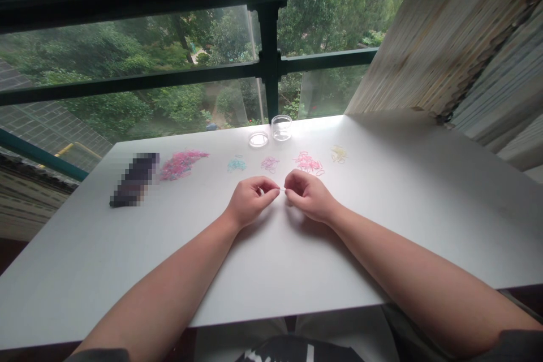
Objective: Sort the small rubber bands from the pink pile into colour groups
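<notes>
My left hand (252,199) and my right hand (311,195) face each other over the white table, each with thumb and forefinger pinched. A thin pale strand, which looks like a small rubber band (282,189), spans the narrow gap between their fingertips. Just beyond my hands lie small loose heaps of rubber bands: blue ones (237,164), purple ones (269,164), pink ones (309,163) and yellow ones (338,154). The pink heap is nearest to my right hand. Farther left spreads a bigger mixed heap of rubber bands (182,165), mostly pink.
A clear round jar (281,128) stands at the table's back edge, with a clear round lid (258,139) beside it. On the left lies a dark, pixelated object (134,180). Behind the table (263,271) is a green-framed window; a curtain (394,34) hangs at the right.
</notes>
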Demonstrator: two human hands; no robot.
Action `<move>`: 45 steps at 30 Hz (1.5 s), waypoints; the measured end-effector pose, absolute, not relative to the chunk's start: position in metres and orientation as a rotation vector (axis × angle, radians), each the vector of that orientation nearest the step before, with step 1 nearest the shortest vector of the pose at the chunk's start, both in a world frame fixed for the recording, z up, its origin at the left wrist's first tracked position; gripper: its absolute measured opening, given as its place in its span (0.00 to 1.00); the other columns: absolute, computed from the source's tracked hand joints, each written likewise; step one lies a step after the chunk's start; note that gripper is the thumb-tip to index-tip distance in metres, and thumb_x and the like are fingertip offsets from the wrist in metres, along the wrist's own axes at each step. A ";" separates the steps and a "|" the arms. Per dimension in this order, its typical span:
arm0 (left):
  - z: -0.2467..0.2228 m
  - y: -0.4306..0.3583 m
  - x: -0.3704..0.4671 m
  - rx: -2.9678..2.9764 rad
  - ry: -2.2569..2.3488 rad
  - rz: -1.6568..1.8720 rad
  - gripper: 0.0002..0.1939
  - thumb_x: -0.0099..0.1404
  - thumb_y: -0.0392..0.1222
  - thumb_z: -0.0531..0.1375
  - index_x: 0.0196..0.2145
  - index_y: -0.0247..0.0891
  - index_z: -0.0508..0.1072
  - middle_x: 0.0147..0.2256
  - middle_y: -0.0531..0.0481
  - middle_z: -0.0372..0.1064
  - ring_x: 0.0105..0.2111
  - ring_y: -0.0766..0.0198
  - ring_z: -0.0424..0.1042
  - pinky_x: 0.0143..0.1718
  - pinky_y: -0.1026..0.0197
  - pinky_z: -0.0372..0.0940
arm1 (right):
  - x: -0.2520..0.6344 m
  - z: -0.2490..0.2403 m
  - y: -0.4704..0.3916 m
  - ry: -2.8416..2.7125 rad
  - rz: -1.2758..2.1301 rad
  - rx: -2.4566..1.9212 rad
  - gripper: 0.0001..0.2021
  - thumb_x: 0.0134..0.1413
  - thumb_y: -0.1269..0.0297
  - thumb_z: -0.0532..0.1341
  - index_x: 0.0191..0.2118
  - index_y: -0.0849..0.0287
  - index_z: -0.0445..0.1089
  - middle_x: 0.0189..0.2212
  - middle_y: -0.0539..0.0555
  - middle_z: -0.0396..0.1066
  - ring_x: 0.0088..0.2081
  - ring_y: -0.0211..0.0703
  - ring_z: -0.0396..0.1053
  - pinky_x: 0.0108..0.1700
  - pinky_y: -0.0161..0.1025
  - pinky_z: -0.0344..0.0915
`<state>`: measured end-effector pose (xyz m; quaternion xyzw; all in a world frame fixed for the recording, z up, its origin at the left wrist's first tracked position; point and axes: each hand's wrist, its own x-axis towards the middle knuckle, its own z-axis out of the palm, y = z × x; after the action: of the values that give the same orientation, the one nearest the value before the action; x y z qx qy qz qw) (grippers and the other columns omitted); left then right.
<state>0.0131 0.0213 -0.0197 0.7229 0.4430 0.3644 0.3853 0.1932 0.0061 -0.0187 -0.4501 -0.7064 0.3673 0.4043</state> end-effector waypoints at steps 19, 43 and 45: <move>-0.014 0.016 0.016 1.912 1.092 0.835 0.06 0.57 0.40 0.57 0.27 0.35 0.71 0.25 0.53 0.67 0.23 0.70 0.61 0.25 0.67 0.57 | 0.191 -0.016 0.002 -1.859 0.943 -1.122 0.01 0.44 0.71 0.57 0.27 0.60 0.63 0.20 0.46 0.62 0.22 0.33 0.59 0.25 0.31 0.56; -0.013 0.014 0.015 2.017 1.160 0.762 0.10 0.57 0.43 0.57 0.29 0.37 0.76 0.25 0.52 0.72 0.21 0.70 0.62 0.24 0.67 0.58 | 0.193 -0.013 0.001 -2.000 0.650 -1.198 0.04 0.43 0.74 0.56 0.26 0.59 0.65 0.24 0.50 0.65 0.25 0.35 0.61 0.28 0.33 0.58; -0.011 0.014 0.015 2.069 1.173 0.762 0.08 0.57 0.42 0.58 0.28 0.37 0.76 0.24 0.52 0.72 0.22 0.70 0.64 0.25 0.67 0.58 | 0.192 -0.012 0.000 -2.046 0.555 -1.218 0.04 0.43 0.74 0.56 0.26 0.59 0.65 0.24 0.50 0.65 0.26 0.36 0.61 0.28 0.33 0.57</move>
<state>0.0154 0.0139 -0.0110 0.7859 0.4454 0.2895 0.3164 0.1923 0.0000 -0.0120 -0.4683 -0.7866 0.2134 0.3411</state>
